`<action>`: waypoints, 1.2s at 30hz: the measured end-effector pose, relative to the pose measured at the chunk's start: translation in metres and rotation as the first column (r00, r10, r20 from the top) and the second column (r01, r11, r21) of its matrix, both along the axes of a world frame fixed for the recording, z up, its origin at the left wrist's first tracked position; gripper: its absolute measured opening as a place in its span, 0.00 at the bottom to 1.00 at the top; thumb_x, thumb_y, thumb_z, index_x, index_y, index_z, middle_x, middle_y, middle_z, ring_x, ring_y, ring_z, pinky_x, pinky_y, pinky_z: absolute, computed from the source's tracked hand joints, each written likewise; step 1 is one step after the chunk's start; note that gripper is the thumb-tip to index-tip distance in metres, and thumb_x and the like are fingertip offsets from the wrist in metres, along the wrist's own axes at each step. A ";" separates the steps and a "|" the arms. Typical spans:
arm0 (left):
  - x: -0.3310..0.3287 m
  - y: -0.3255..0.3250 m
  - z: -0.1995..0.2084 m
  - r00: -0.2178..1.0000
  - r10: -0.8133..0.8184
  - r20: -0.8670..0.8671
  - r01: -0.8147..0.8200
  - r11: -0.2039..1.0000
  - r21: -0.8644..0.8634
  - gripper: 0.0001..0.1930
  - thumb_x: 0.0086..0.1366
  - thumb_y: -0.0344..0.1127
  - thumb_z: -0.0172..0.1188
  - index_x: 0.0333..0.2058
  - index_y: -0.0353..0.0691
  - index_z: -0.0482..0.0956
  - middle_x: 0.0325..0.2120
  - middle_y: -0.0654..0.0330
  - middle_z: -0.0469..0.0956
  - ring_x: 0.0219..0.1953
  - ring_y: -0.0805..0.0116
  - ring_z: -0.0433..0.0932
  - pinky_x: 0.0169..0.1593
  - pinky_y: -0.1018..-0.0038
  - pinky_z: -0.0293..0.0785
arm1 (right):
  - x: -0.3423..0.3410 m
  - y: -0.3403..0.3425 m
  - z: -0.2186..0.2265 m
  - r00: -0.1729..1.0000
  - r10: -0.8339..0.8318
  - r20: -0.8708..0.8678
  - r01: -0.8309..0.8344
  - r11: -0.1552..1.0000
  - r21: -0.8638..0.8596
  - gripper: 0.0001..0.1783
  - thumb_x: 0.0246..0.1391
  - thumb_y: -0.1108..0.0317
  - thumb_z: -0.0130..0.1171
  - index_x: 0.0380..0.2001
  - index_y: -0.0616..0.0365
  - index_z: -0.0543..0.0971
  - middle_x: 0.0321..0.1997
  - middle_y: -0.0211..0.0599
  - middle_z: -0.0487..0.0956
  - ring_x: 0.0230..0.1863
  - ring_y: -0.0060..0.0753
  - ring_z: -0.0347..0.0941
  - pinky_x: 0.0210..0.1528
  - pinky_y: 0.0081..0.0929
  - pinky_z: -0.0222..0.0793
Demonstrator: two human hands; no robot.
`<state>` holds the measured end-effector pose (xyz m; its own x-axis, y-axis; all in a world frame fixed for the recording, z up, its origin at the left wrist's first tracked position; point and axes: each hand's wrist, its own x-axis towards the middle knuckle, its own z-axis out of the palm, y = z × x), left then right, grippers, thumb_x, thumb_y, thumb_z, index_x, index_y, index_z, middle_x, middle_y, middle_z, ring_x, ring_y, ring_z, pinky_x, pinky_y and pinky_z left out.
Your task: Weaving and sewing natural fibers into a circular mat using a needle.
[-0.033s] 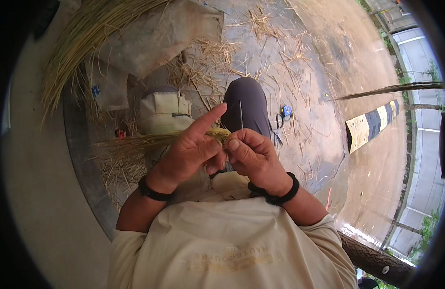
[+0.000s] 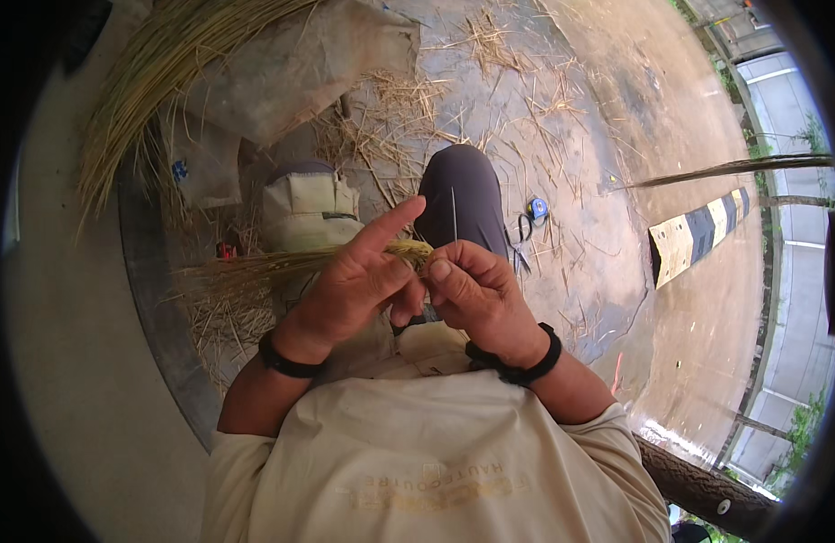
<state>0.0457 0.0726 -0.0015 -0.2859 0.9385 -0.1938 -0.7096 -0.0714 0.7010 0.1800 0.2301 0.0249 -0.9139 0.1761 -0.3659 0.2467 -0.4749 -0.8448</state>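
Between my hands, over my lap, lies the tip of a bundle of yellowish straw that stretches off to the left. My left hand is at this tip, index finger stretched out past it, thumb and other fingers curled in on the straw; part of that grip is hidden. Pinched between thumb and fingers of my right hand, a thin needle-like metal rod points away from me. The right fingertips meet the straw tip and almost touch my left hand. A black band circles each wrist.
Scissors and a blue tape measure lie right of my dark-trousered knee. A large straw sheaf rests at the far left, by a grey sheet. Loose straw litters the floor. A black-and-yellow ramp lies at right.
The metal rod has tilted very slightly to the right. Both hands are otherwise almost still.
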 end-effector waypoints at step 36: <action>-0.004 -0.002 -0.010 0.967 0.253 0.023 -0.246 0.956 -0.159 0.09 0.74 0.34 0.60 0.49 0.40 0.82 0.36 0.59 0.85 0.33 0.74 0.82 0.30 0.79 0.74 | 0.029 0.011 -0.014 0.977 -0.211 -0.045 0.213 0.976 0.050 0.07 0.69 0.68 0.61 0.38 0.59 0.81 0.28 0.24 0.79 0.26 0.12 0.71 0.29 0.15 0.66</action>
